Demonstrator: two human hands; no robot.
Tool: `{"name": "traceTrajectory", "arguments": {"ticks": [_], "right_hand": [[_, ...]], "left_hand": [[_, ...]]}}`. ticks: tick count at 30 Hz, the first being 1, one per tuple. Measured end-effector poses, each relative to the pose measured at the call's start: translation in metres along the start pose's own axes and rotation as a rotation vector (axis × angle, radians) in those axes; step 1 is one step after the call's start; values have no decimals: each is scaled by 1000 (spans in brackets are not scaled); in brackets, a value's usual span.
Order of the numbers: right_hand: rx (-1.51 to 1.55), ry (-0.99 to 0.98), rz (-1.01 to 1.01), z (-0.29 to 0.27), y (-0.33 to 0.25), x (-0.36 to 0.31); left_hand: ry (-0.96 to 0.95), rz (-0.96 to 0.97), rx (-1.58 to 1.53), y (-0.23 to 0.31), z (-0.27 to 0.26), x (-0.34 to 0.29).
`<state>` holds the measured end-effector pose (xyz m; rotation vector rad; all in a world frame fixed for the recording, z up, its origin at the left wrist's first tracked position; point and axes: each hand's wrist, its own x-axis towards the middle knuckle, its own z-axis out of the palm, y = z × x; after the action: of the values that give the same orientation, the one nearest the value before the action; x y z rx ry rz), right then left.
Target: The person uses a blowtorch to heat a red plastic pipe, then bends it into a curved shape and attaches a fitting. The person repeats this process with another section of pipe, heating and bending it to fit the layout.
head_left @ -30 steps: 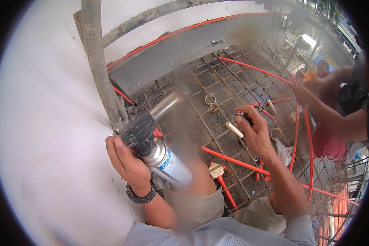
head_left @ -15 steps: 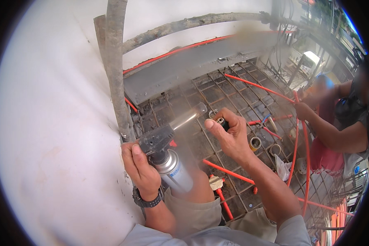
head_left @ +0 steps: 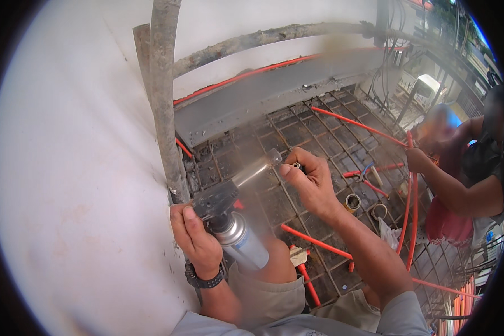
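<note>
My left hand (head_left: 197,242) is closed on the black head of a gas torch (head_left: 214,203), with the silver canister slanting down beside my knee. The torch's metal nozzle points up and to the right. Right at its tip, my right hand (head_left: 313,185) is closed around a small dark lighter (head_left: 297,166), thumb and forefinger at its metal top. Most of the lighter is hidden by my fingers. No flame shows at the nozzle.
A rebar grid (head_left: 246,140) covers the floor. Orange conduits (head_left: 319,241) lie across it, near an open can (head_left: 352,202) and a tape roll (head_left: 379,211). A co-worker's hand (head_left: 419,161) holds orange tubes at right. A vertical pole (head_left: 163,95) stands by the white wall.
My right hand has tilted slightly and brought the lighter closer to the nozzle tip. The whole view has shifted a little. My left hand keeps its hold on the torch.
</note>
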<state>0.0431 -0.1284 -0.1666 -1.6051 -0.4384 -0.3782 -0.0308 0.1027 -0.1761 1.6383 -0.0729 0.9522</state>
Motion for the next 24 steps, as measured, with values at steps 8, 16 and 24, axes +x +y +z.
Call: {"name": "traceTrajectory", "arguments": {"ticks": [8,16,24], "right_hand": [[15,-72,16,7,0,14],[146,-89,53,13,-8,15],[191,-222,291,5,8,4]], "left_hand": [[55,27,57,-2,0,-1],[55,7,-12,0,1,-2],[116,143,271,-9,-7,-3]]}}
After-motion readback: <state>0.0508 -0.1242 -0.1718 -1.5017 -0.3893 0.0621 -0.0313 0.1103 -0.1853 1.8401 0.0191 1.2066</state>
